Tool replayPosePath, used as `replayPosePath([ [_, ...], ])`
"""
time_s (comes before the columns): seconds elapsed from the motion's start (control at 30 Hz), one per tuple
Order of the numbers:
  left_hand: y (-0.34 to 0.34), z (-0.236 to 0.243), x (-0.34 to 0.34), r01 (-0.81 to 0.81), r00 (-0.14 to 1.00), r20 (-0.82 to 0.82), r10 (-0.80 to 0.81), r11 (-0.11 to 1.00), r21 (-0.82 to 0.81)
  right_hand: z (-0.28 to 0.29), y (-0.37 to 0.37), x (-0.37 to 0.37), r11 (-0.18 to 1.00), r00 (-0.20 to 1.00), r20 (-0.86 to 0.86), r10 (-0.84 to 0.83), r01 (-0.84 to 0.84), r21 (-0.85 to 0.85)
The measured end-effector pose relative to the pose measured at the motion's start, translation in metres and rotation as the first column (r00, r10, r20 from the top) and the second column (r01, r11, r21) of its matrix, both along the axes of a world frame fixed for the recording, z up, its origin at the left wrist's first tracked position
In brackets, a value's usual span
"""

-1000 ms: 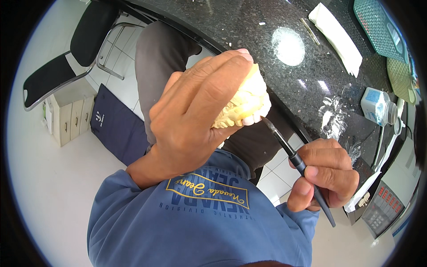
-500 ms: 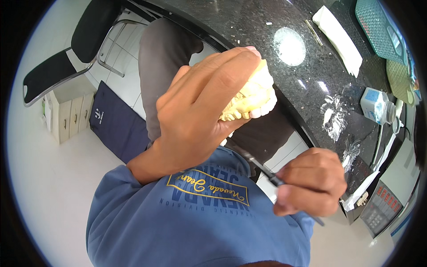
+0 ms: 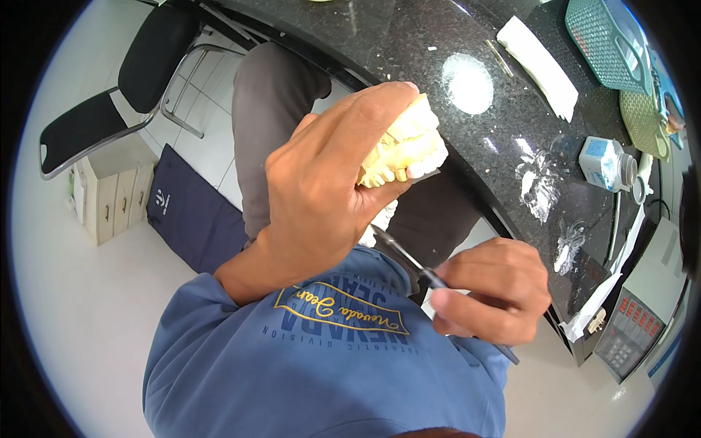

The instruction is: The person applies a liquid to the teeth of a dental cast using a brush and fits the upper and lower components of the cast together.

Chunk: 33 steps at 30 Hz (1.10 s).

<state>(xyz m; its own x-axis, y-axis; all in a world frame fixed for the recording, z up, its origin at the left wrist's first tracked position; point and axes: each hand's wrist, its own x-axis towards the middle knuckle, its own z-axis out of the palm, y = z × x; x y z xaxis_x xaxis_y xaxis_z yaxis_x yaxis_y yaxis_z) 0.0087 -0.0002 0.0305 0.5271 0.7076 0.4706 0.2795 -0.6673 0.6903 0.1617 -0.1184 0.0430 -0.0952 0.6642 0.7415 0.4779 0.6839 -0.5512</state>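
Observation:
My left hand point(image 3: 314, 182) is wrapped over a yellow plaster dental model point(image 3: 401, 150) with a row of teeth, some of them white, on its lower edge. A lower white piece point(image 3: 383, 215) shows partly below my left thumb, mostly hidden by the hand. My right hand point(image 3: 489, 285) grips a slim black-handled brush point(image 3: 434, 277) with a metal ferrule. Its tip points up and left, close by that white piece; I cannot tell whether it touches it.
The dark counter point(image 3: 394, 36) bears white powder smears point(image 3: 537, 190), a folded paper point(image 3: 537, 66), a teal basket point(image 3: 606, 44), a white bottle point(image 3: 606, 164) and a grey device point(image 3: 635, 321). A black chair point(image 3: 87, 131), a cabinet point(image 3: 117, 197) and my legs are below.
The brush has moved down and left from the teeth at the model's edge to below my left thumb, with my right hand following. The model has shifted slightly up.

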Motion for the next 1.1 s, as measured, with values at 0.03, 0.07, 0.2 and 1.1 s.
replayPosePath([
  [0.03,0.000,0.000,0.000,0.002,1.000,0.006,-0.002,1.000,-0.009,0.000,-0.001,-0.003,0.999,1.000,0.016,-0.018,0.018,-0.026],
  [0.07,0.000,0.000,-0.001,0.001,1.000,0.009,-0.001,1.000,-0.013,-0.001,-0.004,-0.003,1.000,1.000,0.015,-0.016,0.017,-0.026],
  [0.2,0.000,0.001,0.000,0.019,1.000,-0.004,-0.020,0.999,-0.040,-0.001,-0.013,0.008,0.994,0.997,-0.071,-0.029,0.021,-0.105],
  [1.1,-0.004,-0.002,0.002,-0.020,0.999,-0.036,0.021,1.000,0.023,-0.014,-0.002,0.006,0.968,0.953,-0.181,-0.241,0.251,0.031],
])
